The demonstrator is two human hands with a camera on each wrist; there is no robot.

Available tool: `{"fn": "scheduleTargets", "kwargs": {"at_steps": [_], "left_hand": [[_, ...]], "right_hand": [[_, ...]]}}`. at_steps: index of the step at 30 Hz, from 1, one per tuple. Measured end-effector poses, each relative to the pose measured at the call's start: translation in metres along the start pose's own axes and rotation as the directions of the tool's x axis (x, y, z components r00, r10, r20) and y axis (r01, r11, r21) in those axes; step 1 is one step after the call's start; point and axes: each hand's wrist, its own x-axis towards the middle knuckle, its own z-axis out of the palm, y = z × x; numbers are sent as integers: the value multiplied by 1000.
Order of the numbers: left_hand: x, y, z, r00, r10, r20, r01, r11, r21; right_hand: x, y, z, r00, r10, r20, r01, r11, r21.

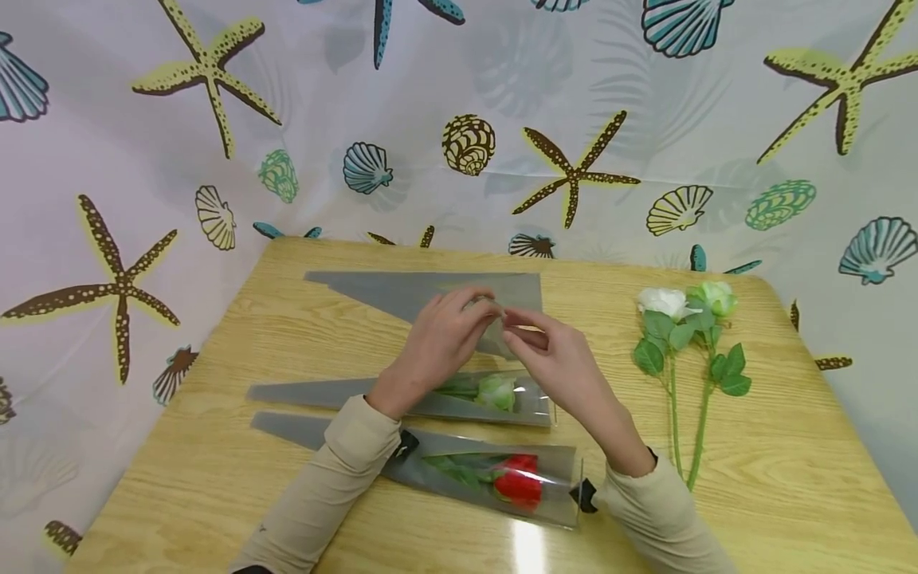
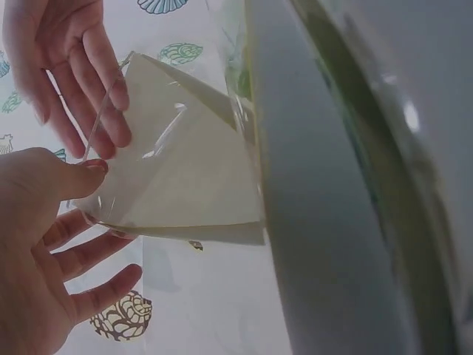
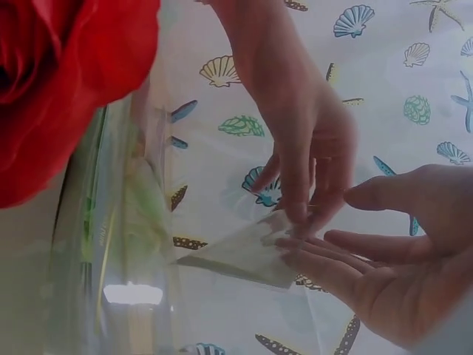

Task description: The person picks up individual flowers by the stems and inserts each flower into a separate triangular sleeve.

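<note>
A grey and clear flower sleeve (image 1: 380,288) lies at the back of the table, narrow end to the left. Over its wide right end, my left hand (image 1: 445,339) pinches the film's rim between thumb and finger. In the left wrist view the mouth of the sleeve (image 2: 185,163) gapes apart. My right hand (image 1: 562,359) meets that same rim with nearly straight fingers, its thumb held off the film in the right wrist view. Below my hands lie a sleeved pale green rose (image 1: 496,392) and a sleeved red rose (image 1: 519,481).
To the right lie a loose white rose (image 1: 663,303) and a loose pale green rose (image 1: 717,298), stems toward me. A patterned cloth (image 1: 430,88) hangs behind the wooden table (image 1: 796,478). Both forearms pass over the two filled sleeves.
</note>
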Motion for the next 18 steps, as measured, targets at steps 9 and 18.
{"fn": "scheduleTargets", "kwargs": {"at_steps": [9,18], "left_hand": [[4,9,-6,998,62,-14,-62,998,21],[6,26,-8,988,155,20,-155,987,36]], "right_hand": [[4,6,-7,997,11,70,-10,1000,-12],[8,14,-11,975,-28,222,39,998,-45]]}}
